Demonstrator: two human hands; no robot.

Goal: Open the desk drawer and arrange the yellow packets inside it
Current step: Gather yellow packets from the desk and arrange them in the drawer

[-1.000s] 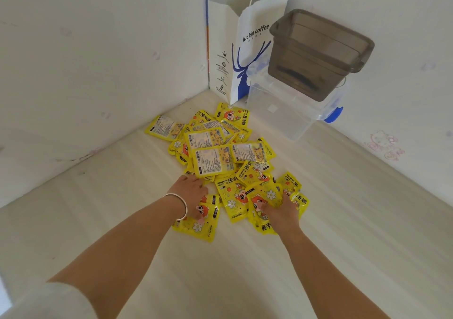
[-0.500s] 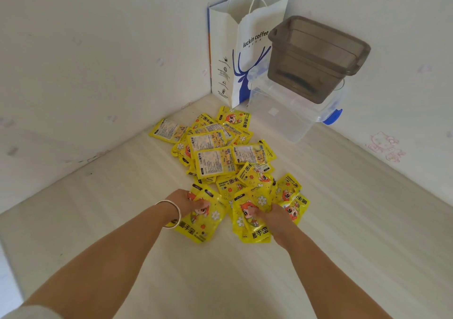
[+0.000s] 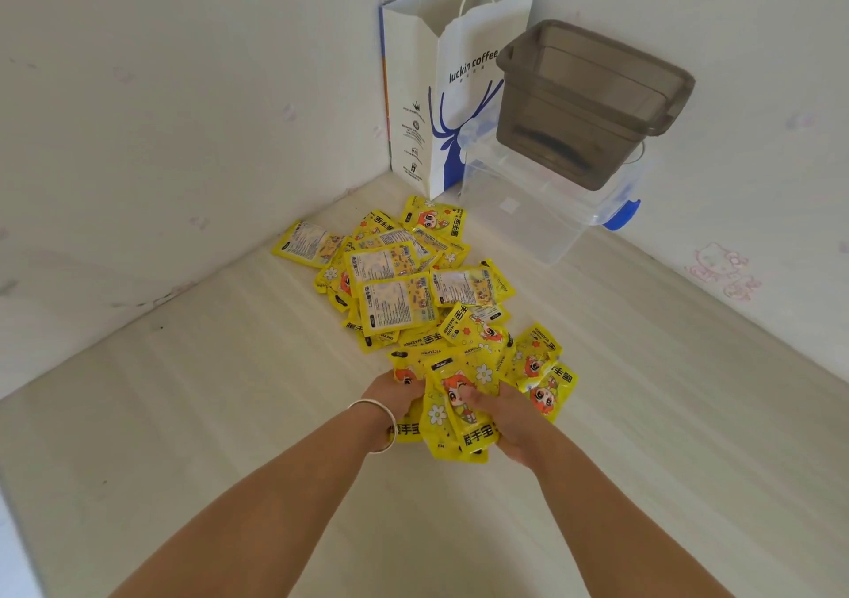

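Observation:
Several yellow packets [image 3: 395, 294] lie in a loose heap on the pale wooden desk top [image 3: 206, 413], towards the wall corner. At the heap's near end, both hands press a bunch of yellow packets [image 3: 459, 409] between them. My left hand [image 3: 390, 397], with a white bangle on its wrist, grips the bunch from the left. My right hand [image 3: 503, 418] grips it from the right, thumb on the top packet's face. No drawer shows in this view.
A white paper coffee bag [image 3: 441, 92] stands in the corner. Beside it a clear plastic box [image 3: 533, 216] with a blue latch carries a smoky grey tub [image 3: 592, 101]. White walls close the desk on the left and right.
Both hands have drawn together and back towards me, scooping the nearest packets into one bunch held between them. The far part of the heap has not moved.

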